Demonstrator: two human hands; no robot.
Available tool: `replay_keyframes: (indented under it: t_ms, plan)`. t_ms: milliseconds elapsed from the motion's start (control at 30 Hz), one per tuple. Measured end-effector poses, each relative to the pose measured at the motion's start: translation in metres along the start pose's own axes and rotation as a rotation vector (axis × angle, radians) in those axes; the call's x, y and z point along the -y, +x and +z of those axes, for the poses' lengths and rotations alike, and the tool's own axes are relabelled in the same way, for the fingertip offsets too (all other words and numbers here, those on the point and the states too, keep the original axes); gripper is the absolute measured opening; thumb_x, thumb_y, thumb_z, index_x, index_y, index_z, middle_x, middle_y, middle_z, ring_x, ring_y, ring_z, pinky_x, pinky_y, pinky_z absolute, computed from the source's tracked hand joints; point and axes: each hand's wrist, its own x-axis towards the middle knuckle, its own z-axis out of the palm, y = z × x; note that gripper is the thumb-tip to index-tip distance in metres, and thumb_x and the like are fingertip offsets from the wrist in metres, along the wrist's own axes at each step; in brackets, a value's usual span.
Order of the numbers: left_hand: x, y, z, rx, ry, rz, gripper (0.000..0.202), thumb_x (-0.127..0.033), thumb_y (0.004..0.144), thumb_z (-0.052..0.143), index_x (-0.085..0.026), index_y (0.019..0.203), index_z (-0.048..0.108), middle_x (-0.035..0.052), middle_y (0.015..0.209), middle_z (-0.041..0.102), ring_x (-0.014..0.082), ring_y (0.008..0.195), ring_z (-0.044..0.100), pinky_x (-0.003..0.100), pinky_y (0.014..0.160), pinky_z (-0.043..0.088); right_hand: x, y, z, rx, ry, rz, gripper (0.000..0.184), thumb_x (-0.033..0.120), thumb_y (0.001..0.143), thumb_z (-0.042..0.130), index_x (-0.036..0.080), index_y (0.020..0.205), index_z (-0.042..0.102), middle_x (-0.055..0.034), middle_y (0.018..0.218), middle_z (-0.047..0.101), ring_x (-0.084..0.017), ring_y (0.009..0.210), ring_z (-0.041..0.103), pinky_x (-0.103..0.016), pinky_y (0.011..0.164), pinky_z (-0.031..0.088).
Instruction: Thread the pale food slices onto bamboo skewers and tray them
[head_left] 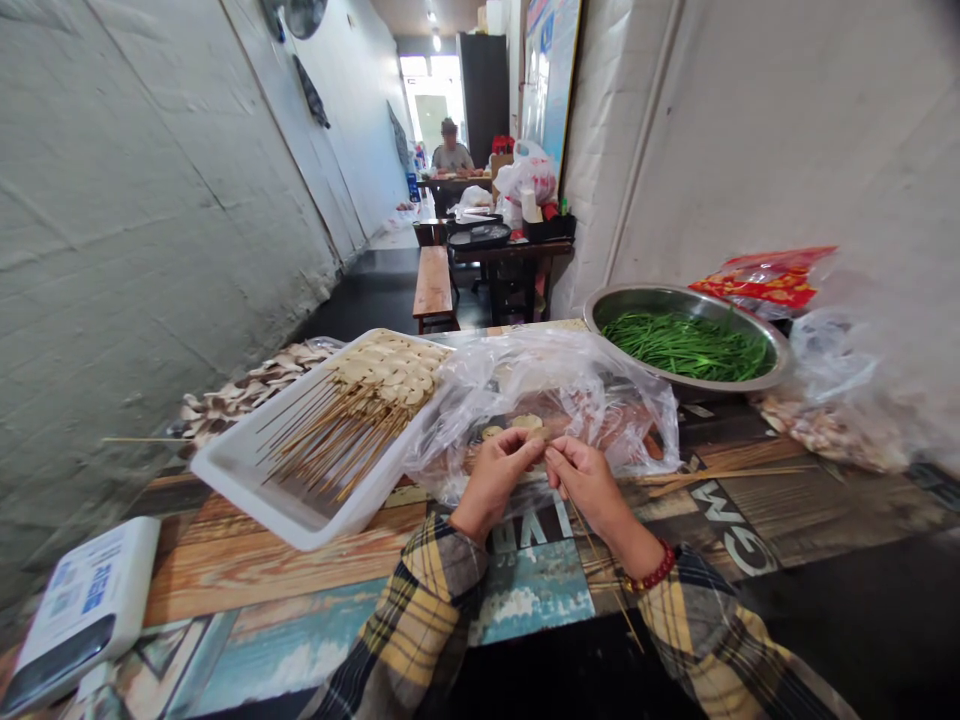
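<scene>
My left hand (499, 478) is closed in a pinch on a pale slice (537, 434), mostly covered by the fingers. My right hand (592, 488) grips a thin bamboo skewer (616, 592), its tip meeting the slice and its long end slanting down towards me. Both hands almost touch above the near edge of a clear plastic bag (630, 410), where more pale round slices (528, 423) show. To the left, a white plastic tray (300, 530) bears rows of skewers (330, 425) threaded with similar pale slices (394, 362).
Loose bamboo skewers (720, 474) lie on the patterned table (300, 570). A steel bowl (781, 358) of green stalks (682, 345) stands back right, near bagged food (832, 435). Brown-edged slices (255, 390) and a white device (82, 590) are left. A person (451, 152) sits far off.
</scene>
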Motion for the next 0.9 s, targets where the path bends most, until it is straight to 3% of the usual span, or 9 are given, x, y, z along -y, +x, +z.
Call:
replay_keyframes:
  t_ms: [200, 500, 700, 833, 900]
  plan:
    - [-0.003, -0.001, 0.002, -0.086, 0.073, 0.024, 0.021, -0.033, 0.065, 0.073, -0.013, 0.062, 0.066, -0.0017, 0.059, 0.058, 0.0087, 0.057, 0.046, 0.022, 0.057, 0.036, -0.003, -0.001, -0.001, 0.023, -0.054, -0.030, 0.032, 0.045, 0.086, 0.056, 0.015, 0.078, 0.064, 0.0052, 0.050, 0.051, -0.006, 0.038, 0.038, -0.019, 0.038, 0.027]
    - [0.001, 0.003, -0.004, -0.140, -0.011, 0.014, 0.023, -0.035, 0.064, 0.073, -0.014, 0.066, 0.066, -0.0010, 0.059, 0.059, 0.0090, 0.056, 0.049, 0.023, 0.058, 0.038, -0.006, -0.002, -0.001, 0.083, -0.061, -0.045, 0.039, 0.042, 0.087, 0.053, 0.014, 0.107, 0.072, 0.0054, 0.050, 0.046, -0.008, 0.042, 0.035, -0.020, 0.040, 0.026]
    - [-0.001, 0.006, -0.008, -0.155, -0.096, -0.018, 0.023, -0.034, 0.065, 0.072, -0.014, 0.067, 0.062, -0.0017, 0.061, 0.058, 0.0076, 0.054, 0.048, 0.021, 0.056, 0.037, -0.001, -0.002, -0.002, 0.101, -0.050, -0.059, 0.039, 0.040, 0.086, 0.054, 0.013, 0.108, 0.071, 0.0066, 0.048, 0.044, -0.008, 0.043, 0.036, -0.021, 0.042, 0.027]
    - [-0.007, 0.009, -0.016, -0.291, -0.097, 0.018, 0.020, -0.033, 0.068, 0.067, -0.015, 0.071, 0.059, -0.0028, 0.064, 0.057, 0.0076, 0.053, 0.048, 0.021, 0.053, 0.037, 0.002, -0.001, -0.008, -0.045, 0.003, -0.016, 0.039, 0.044, 0.083, 0.057, 0.012, 0.102, 0.070, 0.0067, 0.049, 0.044, -0.008, 0.042, 0.035, -0.020, 0.040, 0.024]
    - [-0.009, 0.009, -0.019, -0.317, 0.046, 0.065, 0.016, -0.031, 0.070, 0.063, -0.016, 0.071, 0.061, -0.0024, 0.064, 0.058, 0.0087, 0.054, 0.048, 0.021, 0.054, 0.037, 0.004, 0.001, -0.010, -0.161, 0.053, -0.007, 0.040, 0.046, 0.081, 0.059, 0.012, 0.098, 0.069, 0.0067, 0.049, 0.044, -0.008, 0.043, 0.037, -0.020, 0.039, 0.024]
